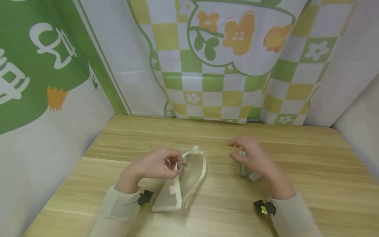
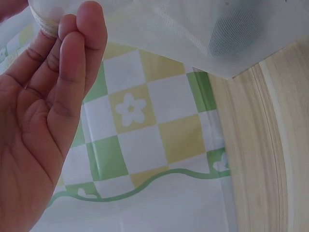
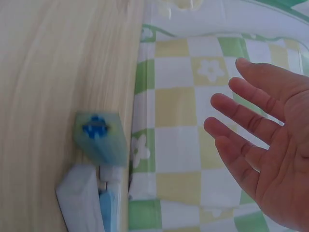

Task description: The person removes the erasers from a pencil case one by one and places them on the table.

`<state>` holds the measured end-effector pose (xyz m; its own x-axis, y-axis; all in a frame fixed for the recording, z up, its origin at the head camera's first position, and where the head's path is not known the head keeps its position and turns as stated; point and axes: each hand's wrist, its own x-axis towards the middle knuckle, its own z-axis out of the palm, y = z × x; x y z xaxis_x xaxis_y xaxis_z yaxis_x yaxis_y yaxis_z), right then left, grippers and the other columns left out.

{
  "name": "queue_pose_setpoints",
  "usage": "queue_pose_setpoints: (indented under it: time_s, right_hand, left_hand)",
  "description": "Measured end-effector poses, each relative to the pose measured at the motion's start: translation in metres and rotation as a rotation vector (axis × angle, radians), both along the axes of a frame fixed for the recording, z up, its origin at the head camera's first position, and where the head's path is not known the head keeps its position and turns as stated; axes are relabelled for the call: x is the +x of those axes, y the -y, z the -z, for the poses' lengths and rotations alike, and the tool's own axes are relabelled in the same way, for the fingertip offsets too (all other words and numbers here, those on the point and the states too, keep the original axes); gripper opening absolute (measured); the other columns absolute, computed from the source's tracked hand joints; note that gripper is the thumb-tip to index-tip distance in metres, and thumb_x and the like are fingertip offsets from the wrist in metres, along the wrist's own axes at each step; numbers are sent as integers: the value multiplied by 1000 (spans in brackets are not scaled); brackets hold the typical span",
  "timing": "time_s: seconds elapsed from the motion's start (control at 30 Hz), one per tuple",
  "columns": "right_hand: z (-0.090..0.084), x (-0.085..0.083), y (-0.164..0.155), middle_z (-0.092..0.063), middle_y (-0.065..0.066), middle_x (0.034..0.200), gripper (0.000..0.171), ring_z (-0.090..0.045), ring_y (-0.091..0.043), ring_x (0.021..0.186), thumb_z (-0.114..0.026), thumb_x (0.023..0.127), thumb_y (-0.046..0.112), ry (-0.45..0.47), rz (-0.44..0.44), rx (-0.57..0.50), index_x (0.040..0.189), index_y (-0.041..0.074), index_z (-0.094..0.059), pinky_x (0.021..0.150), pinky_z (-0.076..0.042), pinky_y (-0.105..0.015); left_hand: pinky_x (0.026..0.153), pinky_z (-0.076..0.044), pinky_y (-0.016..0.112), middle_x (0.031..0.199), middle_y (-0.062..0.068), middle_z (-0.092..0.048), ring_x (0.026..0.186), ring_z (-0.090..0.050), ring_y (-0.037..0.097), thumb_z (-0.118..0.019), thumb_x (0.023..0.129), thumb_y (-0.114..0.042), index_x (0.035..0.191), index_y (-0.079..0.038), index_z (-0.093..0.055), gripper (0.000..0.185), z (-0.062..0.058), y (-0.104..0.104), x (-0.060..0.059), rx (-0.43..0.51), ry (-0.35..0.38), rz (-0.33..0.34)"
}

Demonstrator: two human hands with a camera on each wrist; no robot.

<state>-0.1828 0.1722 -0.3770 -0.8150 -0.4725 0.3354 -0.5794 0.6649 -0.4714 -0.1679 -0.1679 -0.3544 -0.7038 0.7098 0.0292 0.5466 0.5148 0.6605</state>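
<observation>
Zippered pouch rests open-mouthed on the wooden table. Left hand, at its ten o'clock, pinches the rim. Right hand, at its two o'clock, is empty with fingers extended and parted, near the small boxes at three o'clock.

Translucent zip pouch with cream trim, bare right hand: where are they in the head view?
Translucent zip pouch with cream trim (image 1: 167,200), head view: side wall.
Bare right hand (image 1: 251,153), head view: back of the hand.
</observation>
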Motion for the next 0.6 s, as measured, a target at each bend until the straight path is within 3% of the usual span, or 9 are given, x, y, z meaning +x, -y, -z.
queue_pose_setpoints:
  time_s: [0.17,0.6]
  right_hand:
    - [2,1,12,-69,-13,110,30,-63,-32,101,-74,86,11,47,-57,-28,115,3,-67,81,-55,-44]
    - [4,6,35,-67,-6,122,34,-61,-25,110,-72,89,15,217,-163,-27,122,10,-65,92,-53,-47]
  left_hand:
    - [71,-55,25,84,-7,-65,75,-61,5,-68,80,-13,87,-10,-65,8,-1,1,0,0,-8,2]
    - [72,-56,25,82,-7,-65,75,-61,6,-70,81,-14,86,-14,-64,8,0,5,0,15,7,-3]
